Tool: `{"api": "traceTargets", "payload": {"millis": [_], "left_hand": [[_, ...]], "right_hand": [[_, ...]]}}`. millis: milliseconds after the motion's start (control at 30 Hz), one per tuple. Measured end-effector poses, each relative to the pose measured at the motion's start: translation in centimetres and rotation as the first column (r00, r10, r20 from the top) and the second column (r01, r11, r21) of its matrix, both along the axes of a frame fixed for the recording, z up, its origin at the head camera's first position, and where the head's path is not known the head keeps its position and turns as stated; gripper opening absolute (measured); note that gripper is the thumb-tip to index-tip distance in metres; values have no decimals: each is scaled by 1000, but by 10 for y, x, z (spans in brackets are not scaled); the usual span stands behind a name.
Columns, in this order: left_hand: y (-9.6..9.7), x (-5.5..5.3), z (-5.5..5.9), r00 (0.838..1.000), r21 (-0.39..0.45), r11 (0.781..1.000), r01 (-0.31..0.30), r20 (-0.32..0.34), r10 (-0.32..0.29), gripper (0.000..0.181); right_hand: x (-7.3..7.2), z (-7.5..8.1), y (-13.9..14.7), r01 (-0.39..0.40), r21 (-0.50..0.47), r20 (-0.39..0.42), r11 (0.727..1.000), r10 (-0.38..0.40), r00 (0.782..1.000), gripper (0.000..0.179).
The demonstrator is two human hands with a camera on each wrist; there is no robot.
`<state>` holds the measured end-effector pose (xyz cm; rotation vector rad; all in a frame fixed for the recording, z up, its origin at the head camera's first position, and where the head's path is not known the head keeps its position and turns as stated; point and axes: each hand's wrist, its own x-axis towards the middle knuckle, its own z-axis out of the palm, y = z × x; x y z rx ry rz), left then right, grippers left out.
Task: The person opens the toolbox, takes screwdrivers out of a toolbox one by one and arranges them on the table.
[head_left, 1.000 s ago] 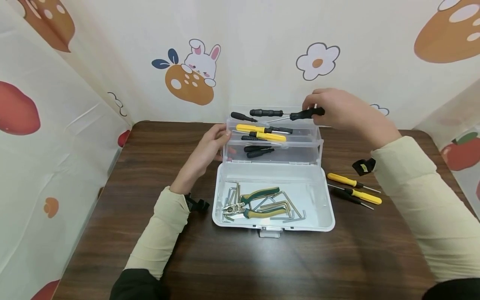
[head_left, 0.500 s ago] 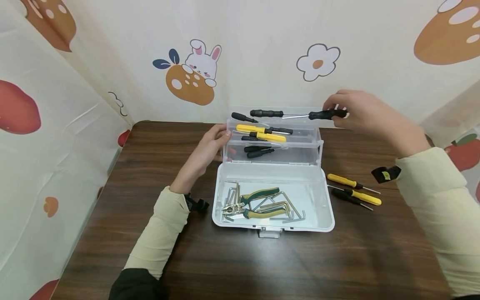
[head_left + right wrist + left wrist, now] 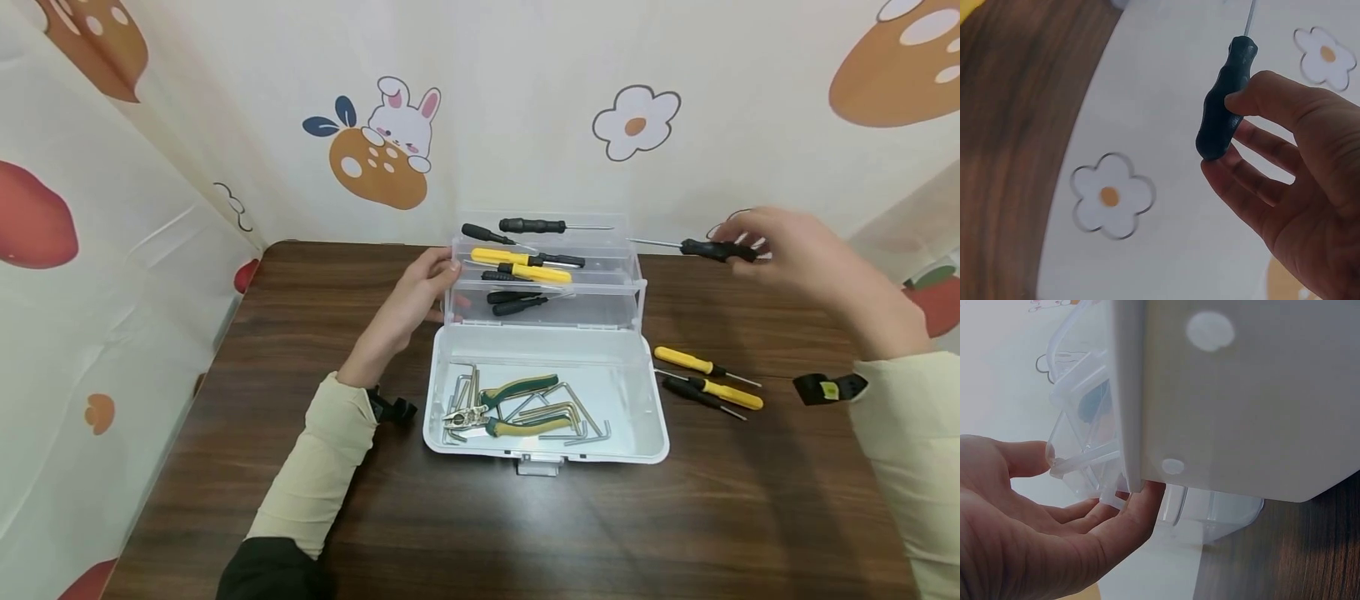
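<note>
A black-handled screwdriver [image 3: 708,249] is pinched by its handle between the thumb and fingers of my right hand [image 3: 798,250], raised over the table's back right; its thin shaft points left. In the right wrist view the dark handle [image 3: 1225,103] shows clearly against the thumb. My left hand [image 3: 408,300] grips the left end of the toolbox's clear tiered trays [image 3: 600,304], with fingers behind them in the left wrist view. Several black and yellow screwdrivers [image 3: 525,257] lie in those trays. Below, the white toolbox base [image 3: 626,392] holds green-handled pliers [image 3: 528,427] and several hex keys [image 3: 573,412].
To the right of the toolbox, two yellow-handled screwdrivers [image 3: 686,361] and a black one [image 3: 693,392] lie on the dark wooden table [image 3: 600,533]. A patterned curtain [image 3: 525,108] hangs directly behind the trays and along both sides.
My right hand has carried the black screwdriver rightward, away from the upper tray, and slightly lower. The left hand keeps its hold on the trays' left end.
</note>
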<state>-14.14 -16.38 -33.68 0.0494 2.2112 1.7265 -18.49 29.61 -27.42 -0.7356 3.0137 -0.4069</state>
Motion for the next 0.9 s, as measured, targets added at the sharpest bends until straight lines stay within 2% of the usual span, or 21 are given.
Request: {"api": "traceTargets", "payload": {"millis": [200,467,567,733,900], "left_hand": [[1,0,0,1000,5,1000,-1,2,1,53],[1,0,0,1000,1,1000,0,3,0,53],[1,-1,0,1000,-2,1000,-1,3,1,53],[1,-1,0,1000,0,1000,0,0,0,53],[0,-1,-1,1000,-5,1000,-5,-4,5,52]], "right_hand": [[12,-22,28,44,-28,36,999,-43,998,32],[31,-55,48,129,-22,185,991,-123,975,30],[36,-68,51,132,-27,219,991,-123,968,29],[47,-87,52,99,-24,233,995,-90,968,27],[55,-97,51,89,-24,253,996,-80,964,26]]}}
